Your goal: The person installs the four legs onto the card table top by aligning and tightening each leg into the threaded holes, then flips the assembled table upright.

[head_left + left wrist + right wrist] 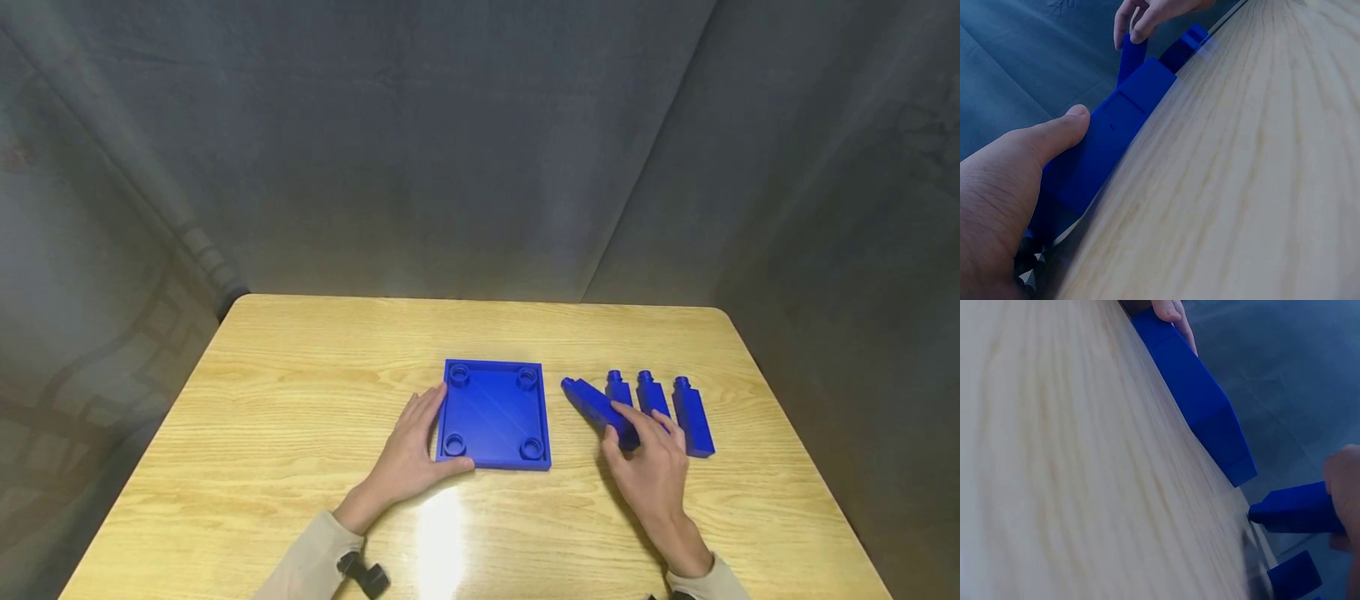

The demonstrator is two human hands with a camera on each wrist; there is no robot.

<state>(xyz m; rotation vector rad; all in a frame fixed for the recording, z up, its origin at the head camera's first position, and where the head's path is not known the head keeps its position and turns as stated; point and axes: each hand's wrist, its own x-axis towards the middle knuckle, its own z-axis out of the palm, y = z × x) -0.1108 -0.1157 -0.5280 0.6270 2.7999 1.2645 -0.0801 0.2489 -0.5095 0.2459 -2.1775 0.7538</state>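
A blue square tabletop point(495, 417) lies on the wooden table with a round socket in each corner. My left hand point(405, 462) touches its near left corner, fingers nearly straight along the left side and thumb on the front edge. In the left wrist view the thumb lies against the side of the panel. To the right of the panel, my right hand point(651, 475) pinches a blue table leg point(596, 407) by its thick end. That leg is tilted, its knobbed end pointing left; the right wrist view shows this end close to the table surface.
Three more blue legs lie side by side at the right: one leg point(618, 390) partly behind the held one, a middle leg point(651, 393) partly covered by my fingers, and an outer leg point(694, 421). The wooden table point(300, 375) ends at a grey curtain point(420, 167).
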